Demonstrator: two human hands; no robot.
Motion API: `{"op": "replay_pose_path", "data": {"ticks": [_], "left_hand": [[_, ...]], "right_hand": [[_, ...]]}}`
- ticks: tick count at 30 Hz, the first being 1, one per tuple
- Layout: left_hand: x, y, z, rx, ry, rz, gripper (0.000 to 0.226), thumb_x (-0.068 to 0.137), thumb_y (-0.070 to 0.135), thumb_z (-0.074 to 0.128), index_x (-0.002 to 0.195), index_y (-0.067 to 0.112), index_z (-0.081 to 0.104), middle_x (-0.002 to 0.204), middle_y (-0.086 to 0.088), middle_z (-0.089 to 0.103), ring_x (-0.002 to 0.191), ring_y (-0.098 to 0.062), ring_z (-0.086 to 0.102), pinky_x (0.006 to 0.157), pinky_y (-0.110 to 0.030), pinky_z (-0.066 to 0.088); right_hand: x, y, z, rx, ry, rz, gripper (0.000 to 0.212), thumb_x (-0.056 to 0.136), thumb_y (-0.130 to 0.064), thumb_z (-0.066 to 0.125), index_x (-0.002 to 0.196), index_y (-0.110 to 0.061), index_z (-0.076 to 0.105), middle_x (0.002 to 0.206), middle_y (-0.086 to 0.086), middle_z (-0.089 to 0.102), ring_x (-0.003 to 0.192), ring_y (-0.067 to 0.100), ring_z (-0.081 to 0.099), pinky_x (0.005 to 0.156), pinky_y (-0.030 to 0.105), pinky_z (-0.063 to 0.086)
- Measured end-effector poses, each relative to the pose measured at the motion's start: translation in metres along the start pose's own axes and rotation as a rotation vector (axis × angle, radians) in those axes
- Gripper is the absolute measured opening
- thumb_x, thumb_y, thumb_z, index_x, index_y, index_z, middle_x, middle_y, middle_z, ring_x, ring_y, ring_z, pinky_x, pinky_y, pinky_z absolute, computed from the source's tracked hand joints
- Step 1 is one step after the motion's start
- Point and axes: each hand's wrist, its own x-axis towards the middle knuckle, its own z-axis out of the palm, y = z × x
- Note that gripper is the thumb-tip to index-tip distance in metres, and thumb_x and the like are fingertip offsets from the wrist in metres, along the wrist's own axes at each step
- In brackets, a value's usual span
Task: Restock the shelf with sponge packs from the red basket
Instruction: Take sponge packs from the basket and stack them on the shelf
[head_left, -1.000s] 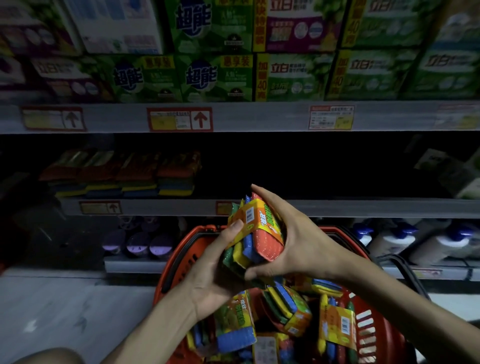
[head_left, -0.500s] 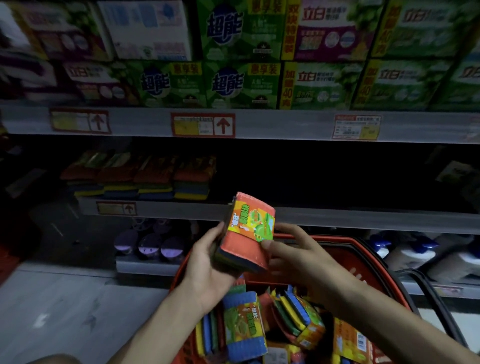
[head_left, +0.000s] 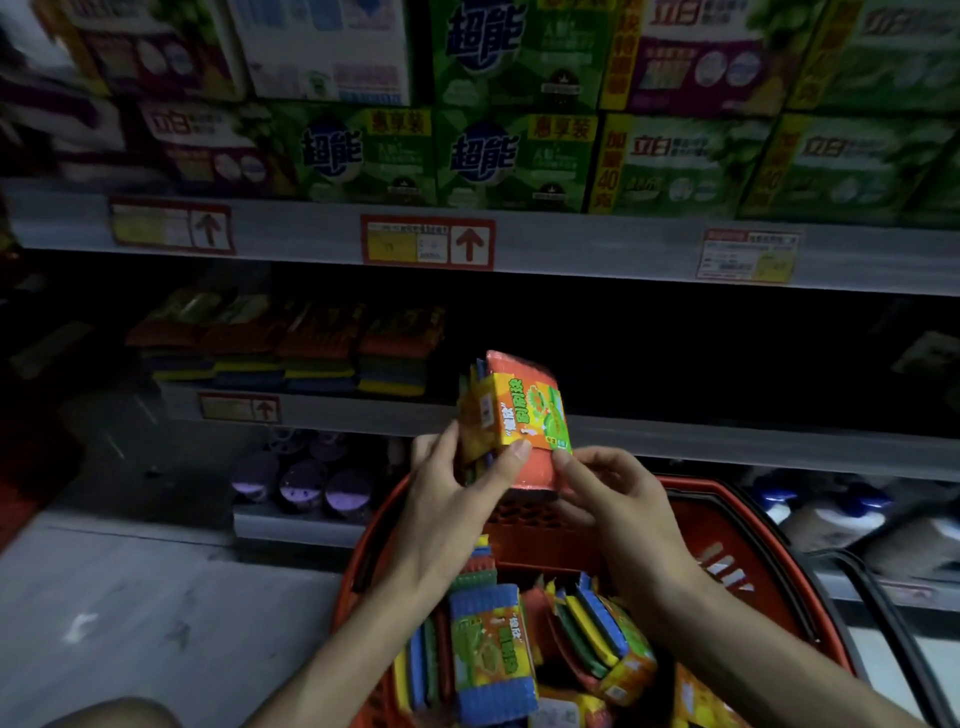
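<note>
Dim light; grey floor (head_left: 130, 597); green detergent boxes (head_left: 509, 156) above; perhaps bottles (head_left: 826, 525) lower right.

The red plastic basket (head_left: 685, 525) is cut off at six o'clock. Darkness hides the grey metal middle shelf (head_left: 727, 441) toward three o'clock. The red-framed yellow price tag (head_left: 427, 241) at twelve o'clock is unreadably blurred.

**A shop aisle stocked with cleaning goods**

Tiered shelves (head_left: 597, 426) run across the view. Their front rails carry printed price labels (head_left: 427, 242) with red borders and arrows. Brand-printed detergent boxes (head_left: 514, 156) are stacked in rows on top. Identical sponge packs (head_left: 291, 353) sit in neat piles below, with bottles (head_left: 810, 514) lower still. A red basket (head_left: 727, 499) of the shopping kind sits in front.
</note>
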Motion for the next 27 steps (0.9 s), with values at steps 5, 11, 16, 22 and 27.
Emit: {"op": "replay_pose_path", "data": {"ticks": [5, 11, 16, 22, 27], "left_hand": [[0.009, -0.002, 0.004, -0.315, 0.141, -0.056, 0.061, 0.076, 0.046, 0.085, 0.128, 0.029, 0.059, 0.122, 0.007, 0.07, 0.112, -0.009, 0.068, 0.095, -0.034, 0.056], [0.018, 0.006, 0.002, -0.609, 0.213, -0.186, 0.036, 0.086, 0.022, 0.081, 0.116, 0.013, 0.064, 0.101, -0.004, 0.08, 0.096, -0.023, 0.077, 0.084, -0.041, 0.06], [0.022, 0.005, 0.001, -0.645, 0.243, -0.209, 0.034, 0.085, 0.025, 0.081, 0.114, 0.014, 0.066, 0.101, -0.006, 0.08, 0.098, -0.025, 0.076, 0.087, -0.043, 0.06], [0.03, 0.001, -0.003, -0.594, 0.349, -0.214, 0.03, 0.084, 0.038, 0.082, 0.103, 0.017, 0.072, 0.105, -0.002, 0.078, 0.102, -0.014, 0.072, 0.08, -0.029, 0.053], [0.031, 0.001, -0.009, -0.574, 0.328, -0.176, 0.019, 0.09, 0.033, 0.077, 0.106, 0.023, 0.075, 0.107, 0.005, 0.077, 0.103, -0.008, 0.07, 0.081, -0.029, 0.056]], "right_hand": [[0.008, 0.001, 0.004, 0.038, 0.03, -0.019, 0.03, 0.087, -0.025, 0.077, 0.106, -0.004, 0.067, 0.109, 0.018, 0.075, 0.102, 0.028, 0.075, 0.096, 0.048, 0.058], [0.01, -0.005, 0.014, -0.036, -0.009, 0.051, 0.029, 0.088, -0.031, 0.077, 0.104, -0.007, 0.072, 0.105, 0.025, 0.075, 0.104, 0.041, 0.072, 0.095, 0.053, 0.058], [0.009, -0.009, 0.018, -0.013, -0.054, 0.079, 0.041, 0.09, -0.033, 0.074, 0.109, 0.003, 0.067, 0.08, 0.016, 0.073, 0.073, 0.029, 0.07, 0.076, 0.037, 0.061], [0.014, -0.01, 0.028, 0.102, -0.05, 0.055, 0.022, 0.092, -0.015, 0.071, 0.106, 0.002, 0.071, 0.084, 0.015, 0.077, 0.091, 0.028, 0.076, 0.084, 0.033, 0.061], [0.026, -0.005, 0.041, 0.145, 0.026, -0.096, 0.016, 0.093, -0.006, 0.07, 0.103, 0.006, 0.07, 0.097, 0.02, 0.077, 0.09, 0.026, 0.078, 0.079, 0.025, 0.062]]}}
